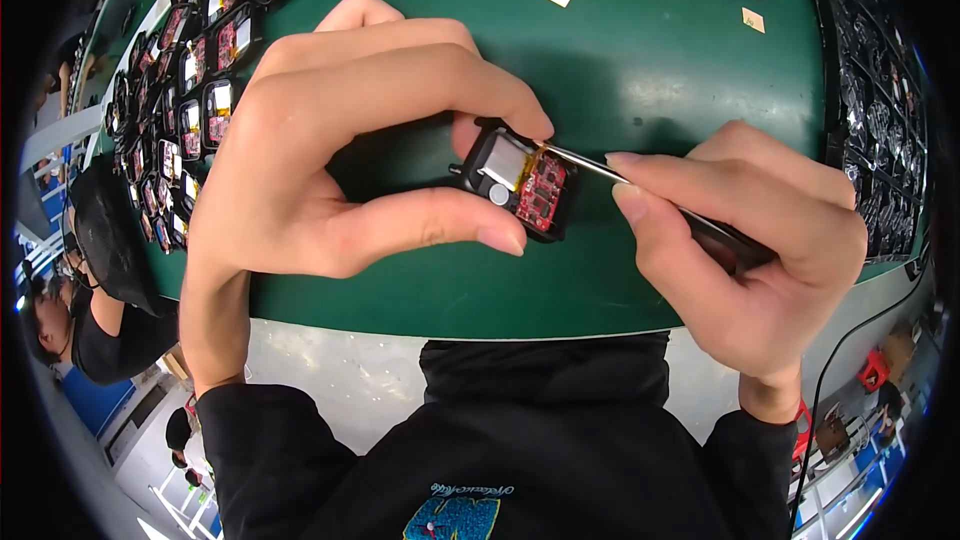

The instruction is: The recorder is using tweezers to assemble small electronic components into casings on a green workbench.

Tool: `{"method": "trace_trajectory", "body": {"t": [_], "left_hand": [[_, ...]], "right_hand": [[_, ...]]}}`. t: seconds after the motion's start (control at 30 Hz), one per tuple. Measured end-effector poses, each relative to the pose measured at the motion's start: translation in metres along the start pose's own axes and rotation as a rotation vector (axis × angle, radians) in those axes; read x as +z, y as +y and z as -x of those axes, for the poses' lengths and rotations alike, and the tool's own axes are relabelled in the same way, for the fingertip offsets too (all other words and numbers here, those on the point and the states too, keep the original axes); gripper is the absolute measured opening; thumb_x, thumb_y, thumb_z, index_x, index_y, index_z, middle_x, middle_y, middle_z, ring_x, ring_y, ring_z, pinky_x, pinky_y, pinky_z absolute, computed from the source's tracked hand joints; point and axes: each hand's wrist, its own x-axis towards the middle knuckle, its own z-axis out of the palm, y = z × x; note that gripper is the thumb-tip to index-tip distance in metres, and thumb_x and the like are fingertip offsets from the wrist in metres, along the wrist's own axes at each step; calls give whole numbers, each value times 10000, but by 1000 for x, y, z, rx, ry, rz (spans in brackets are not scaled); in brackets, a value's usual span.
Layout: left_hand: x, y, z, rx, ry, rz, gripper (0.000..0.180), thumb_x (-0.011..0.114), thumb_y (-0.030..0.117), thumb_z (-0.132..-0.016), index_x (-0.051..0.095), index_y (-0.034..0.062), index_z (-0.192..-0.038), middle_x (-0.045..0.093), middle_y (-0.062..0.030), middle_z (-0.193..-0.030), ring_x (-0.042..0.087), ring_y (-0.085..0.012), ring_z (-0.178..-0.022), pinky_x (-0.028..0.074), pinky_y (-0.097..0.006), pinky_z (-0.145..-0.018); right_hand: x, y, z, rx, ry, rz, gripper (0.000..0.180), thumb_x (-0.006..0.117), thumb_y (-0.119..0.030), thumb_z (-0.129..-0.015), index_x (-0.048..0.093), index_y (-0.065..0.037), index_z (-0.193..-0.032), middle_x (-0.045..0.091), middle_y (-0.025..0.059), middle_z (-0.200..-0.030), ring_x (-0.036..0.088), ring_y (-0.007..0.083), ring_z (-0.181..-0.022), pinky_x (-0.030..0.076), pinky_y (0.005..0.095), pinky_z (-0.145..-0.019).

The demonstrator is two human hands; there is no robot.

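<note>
While the left hand [290,150] grips a boxy black case [525,182] (red circuit board [543,194] inside) above the green tabletop [640,70], the right hand [795,235] pinches a slim metal tool [588,165]. Its tip is near the board.

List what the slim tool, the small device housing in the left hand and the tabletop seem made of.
Slim tool: probably steel toward the tip, given its bright silvery glint; the darker rear could be coated metal or plastic.
Device housing: likely black moulded plastic, judging by its rounded corners.
Tabletop: smooth green, semi-gloss with soft reflections; perhaps a rubber mat or laminate.
</note>
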Motion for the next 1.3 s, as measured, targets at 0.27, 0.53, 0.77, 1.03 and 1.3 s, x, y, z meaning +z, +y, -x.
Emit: {"method": "trace_trajectory", "body": {"t": [0.27,0.53,0.77,1.03,1.3], "left_hand": [[1,-1,2,23,-15,-38,647,954,518,-756,824,-26,-1082,832,-108,-985,719,-229,-795,430,-360,-813],[3,-2,0,28,12,-28,640,941,532,-761,829,-18,-1068,840,-97,-957,726,-238,-787,429,-380,-804],[4,-3,4,-20,43,23,621,959,533,-729,847,15,-1054,838,-67,-950,702,-200,-764,407,-364,-808],[8,-3,5,-18,78,96,535,1002,429,-733,854,51,-1081,816,-33,-952,680,-172,-778,366,-337,-819],[10,0,2,-6,117,78,522,1008,350,-726,844,50,-1121,688,-1,-797,592,-158,-738,364,-330,-811]], "right_hand": [[-1,0,-2,-44,-37,59,250,819,122,-779,861,53,-1017,711,67,-718,555,73,-554,355,232,-504],[-3,3,-2,-75,-24,63,260,823,126,-768,861,50,-1013,691,54,-703,514,64,-521,328,233,-481],[2,-1,-1,-17,-33,36,291,824,154,-786,858,47,-1055,690,50,-740,487,32,-528,307,216,-485],[1,-3,-1,11,-36,30,271,845,128,-811,863,26,-1061,676,21,-730,478,25,-533,309,222,-492],[4,0,1,5,60,24,183,837,71,-775,840,14,-949,651,45,-670,506,104,-479,348,283,-458]]}}
